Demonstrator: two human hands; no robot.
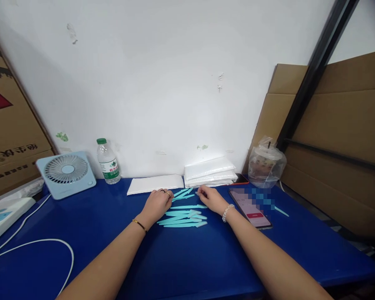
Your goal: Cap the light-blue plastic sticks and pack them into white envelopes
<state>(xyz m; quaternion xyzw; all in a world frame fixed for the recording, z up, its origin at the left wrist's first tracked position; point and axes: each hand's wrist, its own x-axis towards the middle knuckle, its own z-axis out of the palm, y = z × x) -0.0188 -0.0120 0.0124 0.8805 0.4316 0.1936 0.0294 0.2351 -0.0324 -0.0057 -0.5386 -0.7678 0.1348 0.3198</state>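
Several turquoise eyebrow razors (184, 223) with pale blade covers lie crosswise in a loose group on the blue table, between and below my hands. My left hand (158, 205) is closed, its curled fingers round the left ends of a few fanned razors (184, 194). Across from it, my right hand (212, 200) is pinched near the right ends of the same fan. A small pale bit shows at those fingertips, but what it belongs to is unclear. One separate razor (189, 207) lies just below both hands.
White padded envelopes (209, 171) are stacked by the wall, beside a single flat one (156, 183). A phone (250, 208), another razor (281, 211) and a bagged drink cup (266, 164) stand right. Left are a bottle (108, 162), a fan (67, 173) and a cable (65, 246).
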